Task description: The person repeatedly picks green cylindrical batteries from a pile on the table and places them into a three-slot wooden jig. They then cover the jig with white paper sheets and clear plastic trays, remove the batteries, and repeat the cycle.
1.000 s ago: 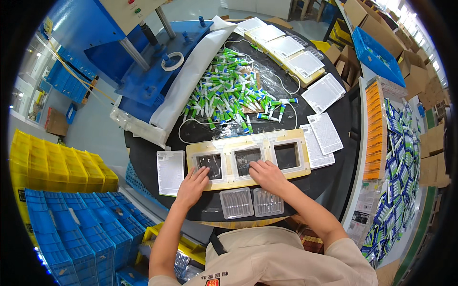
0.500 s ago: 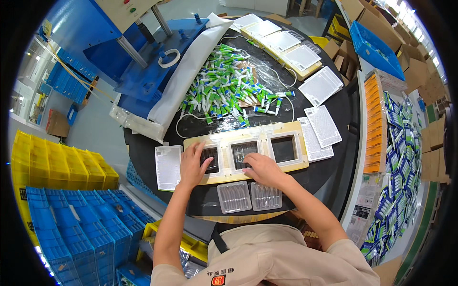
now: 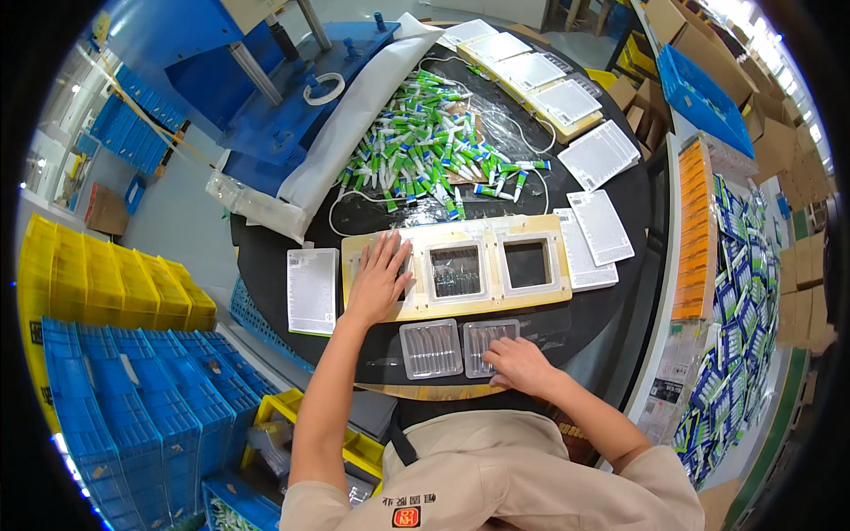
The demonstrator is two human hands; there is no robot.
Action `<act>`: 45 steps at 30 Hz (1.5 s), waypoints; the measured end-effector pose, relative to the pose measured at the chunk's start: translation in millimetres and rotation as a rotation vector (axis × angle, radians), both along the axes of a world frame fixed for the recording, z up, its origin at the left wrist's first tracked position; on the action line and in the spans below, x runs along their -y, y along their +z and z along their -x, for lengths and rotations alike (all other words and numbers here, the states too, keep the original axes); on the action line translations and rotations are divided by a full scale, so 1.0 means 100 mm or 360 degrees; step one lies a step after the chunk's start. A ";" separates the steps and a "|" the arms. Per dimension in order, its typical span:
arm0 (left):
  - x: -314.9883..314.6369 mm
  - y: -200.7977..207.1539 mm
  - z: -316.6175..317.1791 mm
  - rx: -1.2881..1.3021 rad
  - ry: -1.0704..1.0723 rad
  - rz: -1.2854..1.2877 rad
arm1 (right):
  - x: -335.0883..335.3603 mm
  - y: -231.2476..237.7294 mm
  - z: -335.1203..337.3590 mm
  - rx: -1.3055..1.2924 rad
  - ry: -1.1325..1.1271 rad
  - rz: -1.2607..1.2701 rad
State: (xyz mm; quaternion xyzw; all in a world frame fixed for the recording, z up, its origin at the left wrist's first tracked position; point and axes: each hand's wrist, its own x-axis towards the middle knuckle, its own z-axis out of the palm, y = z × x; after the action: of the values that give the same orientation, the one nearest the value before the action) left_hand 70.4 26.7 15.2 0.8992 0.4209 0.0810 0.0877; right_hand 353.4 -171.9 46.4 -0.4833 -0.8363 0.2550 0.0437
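A long cream-yellow frame jig (image 3: 407, 310) with three square openings lies in front of me on the round black table. My left hand (image 3: 379, 279) lies over its left opening, fingers stretched and slightly spread, hiding most of it. A ribbed clear plastic piece shows in the middle opening; the right opening looks dark. Nearer to me lie two clear ribbed blister trays, a left one (image 3: 431, 349) and a right one (image 3: 478, 338). My right hand (image 3: 522, 365) has curled fingers closed at the right tray's right edge.
A pile of green-and-white tubes (image 3: 425, 146) lies beyond the jig. White printed cards (image 3: 312, 292) flank it, with more cards (image 3: 600, 228) at right. A second jig (image 3: 540, 88) holding cards sits far right. A blue press machine (image 3: 292, 115) stands at back left, stacked crates (image 3: 133, 416) at left.
My right hand has come back from the middle opening to the right blister tray. My left hand has shifted right and flattened over the left opening.
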 end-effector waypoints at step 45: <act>2.26 -0.21 -0.55 0.0177 -0.0559 -0.0231 | -0.22 -0.02 -0.14 -0.0808 -0.0406 0.0484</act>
State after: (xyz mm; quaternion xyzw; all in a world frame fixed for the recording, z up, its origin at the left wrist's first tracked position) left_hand 124.9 -199.6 -5.7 0.9570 0.2449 0.1440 0.0587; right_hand 366.9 -150.0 44.2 -0.5062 -0.6838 0.4820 0.2096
